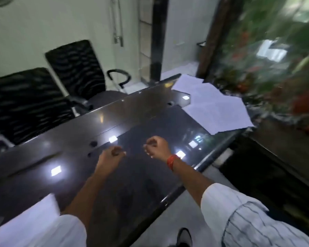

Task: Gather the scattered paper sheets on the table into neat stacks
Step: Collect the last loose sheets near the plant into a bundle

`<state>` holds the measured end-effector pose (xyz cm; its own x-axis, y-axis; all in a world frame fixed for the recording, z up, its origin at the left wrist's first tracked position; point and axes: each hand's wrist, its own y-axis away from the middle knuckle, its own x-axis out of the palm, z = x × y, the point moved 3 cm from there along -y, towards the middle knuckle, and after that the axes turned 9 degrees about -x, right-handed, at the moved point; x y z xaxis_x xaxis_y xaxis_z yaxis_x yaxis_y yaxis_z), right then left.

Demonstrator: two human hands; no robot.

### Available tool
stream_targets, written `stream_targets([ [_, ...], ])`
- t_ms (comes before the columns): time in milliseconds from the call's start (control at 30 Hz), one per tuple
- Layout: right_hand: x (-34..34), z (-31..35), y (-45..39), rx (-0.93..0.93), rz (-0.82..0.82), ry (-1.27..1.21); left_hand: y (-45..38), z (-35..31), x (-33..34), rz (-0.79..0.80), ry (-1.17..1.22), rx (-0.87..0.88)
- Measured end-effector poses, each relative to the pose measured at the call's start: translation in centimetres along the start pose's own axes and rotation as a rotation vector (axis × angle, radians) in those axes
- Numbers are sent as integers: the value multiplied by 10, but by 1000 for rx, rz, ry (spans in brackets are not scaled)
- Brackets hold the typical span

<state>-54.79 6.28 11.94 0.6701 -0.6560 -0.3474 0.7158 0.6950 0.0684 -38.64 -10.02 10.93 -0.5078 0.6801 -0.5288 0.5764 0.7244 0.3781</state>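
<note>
Both grips are being held loosely curled, empty: left hand (112, 154), right hand (157, 146) above dark surface (78, 168). Scattered sheets (214, 106) are lying overlapped at far right corner, well apart. Approx. advice: edges should be squared w/ both hands.

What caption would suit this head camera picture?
Both hands, left and right, hover empty over a dark table; loose papers wait at its far end.
</note>
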Motion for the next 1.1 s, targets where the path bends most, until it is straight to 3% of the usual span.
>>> stream_targets([
  [200, -190, -29, -9, -33, -341, -37, -16, -155, 148, 175, 59, 205],
  [433, -353, -121, -43, 161, -426, -25, -49, -247, 306, 322, 115, 140],
  [633, -399, -184, -97, 298, -357, 110, -80, -264, 376, 365, 166, -7],
  [900, -440, -258, -208, 358, -256, 529, -160, -289, 453, 406, 240, -131],
  [1100, -449, -308, -272, 368, -73, 871, -207, -320, 497, 395, 278, -209],
])
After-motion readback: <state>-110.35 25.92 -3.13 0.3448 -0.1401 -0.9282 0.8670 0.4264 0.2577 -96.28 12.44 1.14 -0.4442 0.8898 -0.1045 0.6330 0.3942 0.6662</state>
